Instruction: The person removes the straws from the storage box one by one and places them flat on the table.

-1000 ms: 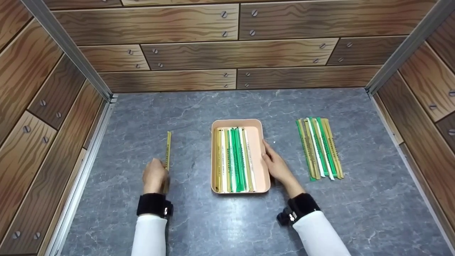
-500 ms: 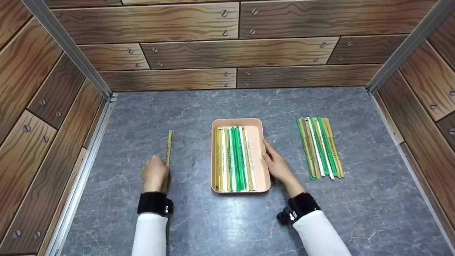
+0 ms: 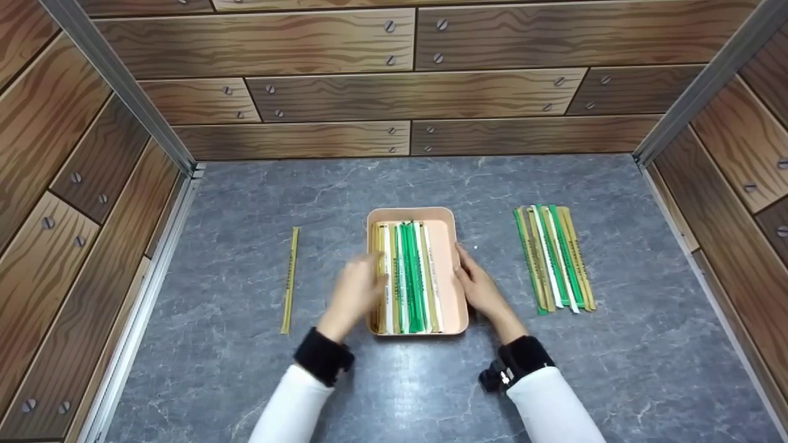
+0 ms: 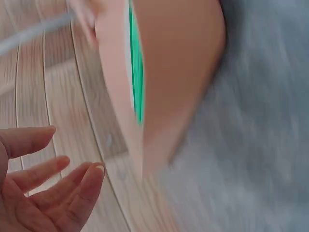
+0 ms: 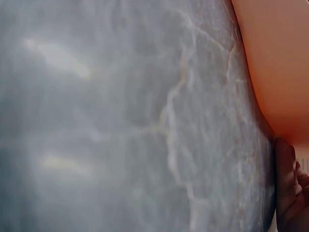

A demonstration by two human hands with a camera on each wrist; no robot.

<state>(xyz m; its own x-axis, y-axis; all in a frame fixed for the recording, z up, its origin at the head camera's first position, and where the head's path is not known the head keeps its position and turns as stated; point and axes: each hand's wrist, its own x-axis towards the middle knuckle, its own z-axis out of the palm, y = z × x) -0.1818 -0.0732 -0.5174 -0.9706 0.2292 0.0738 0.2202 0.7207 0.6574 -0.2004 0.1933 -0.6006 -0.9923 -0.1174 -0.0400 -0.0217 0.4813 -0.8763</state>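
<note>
I'm hovering the left hand [image 3: 357, 286] over the near-side edge of the tray [image 3: 448, 246], its fingers apart and holding nothing. The right hand [image 3: 486, 292] is lying along the opposite wall, fingers extended rather than wrapped round, seemingly steadying it. Between the hands, wrapped sticks [image 3: 411, 277] are lying lengthwise inside, presumably for fit. One yellow stick [image 3: 290, 280] is lying left of the left hand; a flat bundle [image 3: 557, 258] is resting right of the right hand.

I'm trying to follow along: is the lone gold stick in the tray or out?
Out: the lone gold stick lies on the grey surface, left of the pink tray.
</note>
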